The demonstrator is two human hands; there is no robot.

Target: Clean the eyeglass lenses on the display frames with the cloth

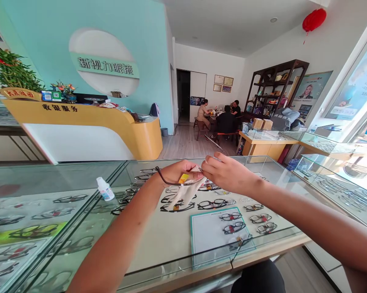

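Above the glass display counter [159,244], my left hand [179,171] is closed around a pair of dark-framed eyeglasses [163,178]. One temple sticks out to the left past my wrist, and a yellow tag [183,178] shows by my thumb. A pale cleaning cloth [186,194] hangs down from between my hands. My right hand [221,170] meets the left one, its fingers pinched together at the cloth's upper end. The front of the glasses is mostly hidden by fingers and cloth. A white spray bottle [105,189] stands on the glass to the left.
Inside the counter lie rows of eyeglasses [212,204] and a teal-edged tray [202,232]. More glass cases [339,183] line the right side. A yellow cashier desk [147,138] stands behind at left. Several people [228,122] sit around a table at the back.
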